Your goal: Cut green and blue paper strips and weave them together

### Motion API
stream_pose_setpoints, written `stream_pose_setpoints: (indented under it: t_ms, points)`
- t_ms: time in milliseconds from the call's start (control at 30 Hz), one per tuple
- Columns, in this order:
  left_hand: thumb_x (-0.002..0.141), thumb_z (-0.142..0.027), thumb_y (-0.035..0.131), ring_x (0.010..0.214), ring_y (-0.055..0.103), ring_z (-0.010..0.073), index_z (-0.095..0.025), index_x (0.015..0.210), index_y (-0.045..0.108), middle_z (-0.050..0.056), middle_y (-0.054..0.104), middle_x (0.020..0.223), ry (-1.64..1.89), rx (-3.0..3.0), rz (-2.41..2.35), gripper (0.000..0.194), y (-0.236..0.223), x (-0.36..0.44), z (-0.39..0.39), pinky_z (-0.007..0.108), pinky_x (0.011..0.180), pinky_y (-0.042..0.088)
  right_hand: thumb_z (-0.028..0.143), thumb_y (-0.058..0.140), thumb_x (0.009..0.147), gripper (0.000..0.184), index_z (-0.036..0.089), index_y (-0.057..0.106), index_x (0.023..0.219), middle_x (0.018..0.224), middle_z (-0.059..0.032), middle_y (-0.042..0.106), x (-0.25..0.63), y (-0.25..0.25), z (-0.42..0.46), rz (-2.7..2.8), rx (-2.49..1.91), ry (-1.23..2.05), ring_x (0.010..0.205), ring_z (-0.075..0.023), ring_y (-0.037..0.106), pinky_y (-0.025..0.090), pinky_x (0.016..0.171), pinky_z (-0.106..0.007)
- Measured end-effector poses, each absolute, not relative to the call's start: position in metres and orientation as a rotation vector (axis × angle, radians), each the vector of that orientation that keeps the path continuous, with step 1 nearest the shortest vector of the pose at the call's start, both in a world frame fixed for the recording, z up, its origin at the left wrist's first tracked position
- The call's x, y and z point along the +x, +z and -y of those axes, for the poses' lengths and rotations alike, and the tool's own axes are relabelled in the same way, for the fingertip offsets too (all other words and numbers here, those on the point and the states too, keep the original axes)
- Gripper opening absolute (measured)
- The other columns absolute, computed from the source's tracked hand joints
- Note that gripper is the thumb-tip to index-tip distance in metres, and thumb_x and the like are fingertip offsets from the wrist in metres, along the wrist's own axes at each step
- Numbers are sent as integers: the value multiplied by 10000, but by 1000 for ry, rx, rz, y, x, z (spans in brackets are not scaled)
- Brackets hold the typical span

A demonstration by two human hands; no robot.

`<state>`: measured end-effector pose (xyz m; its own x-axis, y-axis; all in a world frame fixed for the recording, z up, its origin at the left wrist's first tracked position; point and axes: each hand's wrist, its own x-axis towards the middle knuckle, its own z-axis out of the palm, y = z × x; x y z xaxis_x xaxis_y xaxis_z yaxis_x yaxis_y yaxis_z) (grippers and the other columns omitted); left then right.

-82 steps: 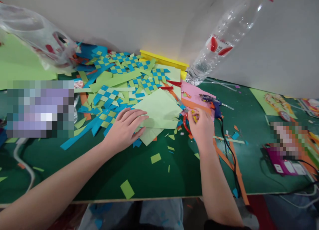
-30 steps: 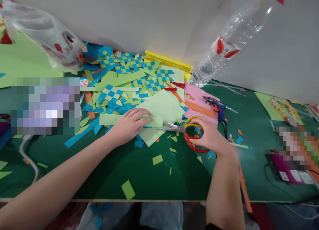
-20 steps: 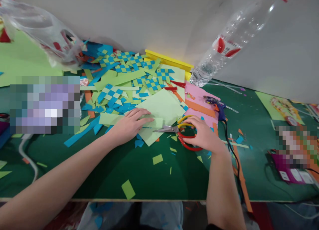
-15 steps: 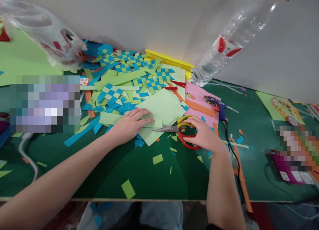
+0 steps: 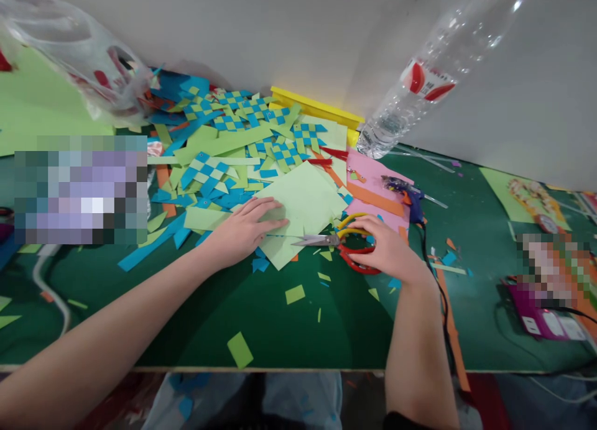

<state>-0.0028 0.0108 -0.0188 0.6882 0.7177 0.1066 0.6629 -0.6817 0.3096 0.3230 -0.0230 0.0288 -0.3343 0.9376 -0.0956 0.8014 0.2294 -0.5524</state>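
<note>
The scissors point(image 5: 333, 240) are lying between the two hands, just above the tabletop point(image 5: 186, 330) or resting on it, and their long axis is running nearly crosswise, level with its front edge. The right hand point(image 5: 389, 247) is the nearer one: it is gripping the yellow and red handles, thumb on the red side and fingers around the yellow. The blades are pointing leftward, over the lower part of the pale green sheets point(image 5: 308, 197), and their tips are ending a little to the right of the left hand point(image 5: 245, 228). That hand is pressing down flat, fingers extended, closing around nothing, with a pale green strip point(image 5: 203, 219) showing from beneath its left side. The strip is also running crosswise, roughly in line with the scissors; its right end is blending into the sheets. The blades are standing slightly apart, but whether paper is passing between them cannot be told. Woven blue-and-green pieces point(image 5: 205, 171) are lying beyond the left hand, and a blue glue gun point(image 5: 414, 206) beyond the right.
</note>
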Motion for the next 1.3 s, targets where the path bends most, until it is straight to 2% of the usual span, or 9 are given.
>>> stream_pose_setpoints:
  t_ms: [200, 567, 833, 1300]
  points:
    - [887, -36, 358, 1421, 286, 262, -264, 1312, 582, 71, 409, 1470, 310, 2642, -1100, 532, -16, -2, -10, 506, 1157, 282, 350, 713, 747, 378, 260, 581, 1089, 1226, -88, 574, 307, 27, 23, 2291, -1583, 722, 1137, -279, 569, 468, 976, -472]
    - [888, -36, 363, 1418, 288, 264, -280, 1314, 581, 67, 401, 1479, 287, 2636, -1128, 537, -12, -1, -9, 507, 1126, 330, 349, 729, 738, 418, 255, 568, 1112, 1272, -85, 559, 309, 24, 22, 2334, -1578, 710, 1193, -278, 535, 432, 1028, -477]
    - [890, -20, 302, 1411, 302, 263, -270, 1286, 608, 72, 410, 1471, 313, 2627, -1118, 560, -12, 0, -9, 508, 1119, 339, 367, 701, 763, 427, 277, 539, 1147, 1268, -85, 557, 293, 22, 24, 2336, -1562, 674, 1188, -302, 531, 435, 1009, -513]
    - [862, -2, 314, 1414, 293, 252, -272, 1288, 606, 59, 391, 1482, 329, 2632, -1127, 582, -14, -1, -9, 486, 1127, 340, 388, 693, 773, 423, 270, 524, 1143, 1219, -74, 556, 283, 20, 26, 2366, -1537, 682, 1161, -283, 533, 443, 1005, -491]
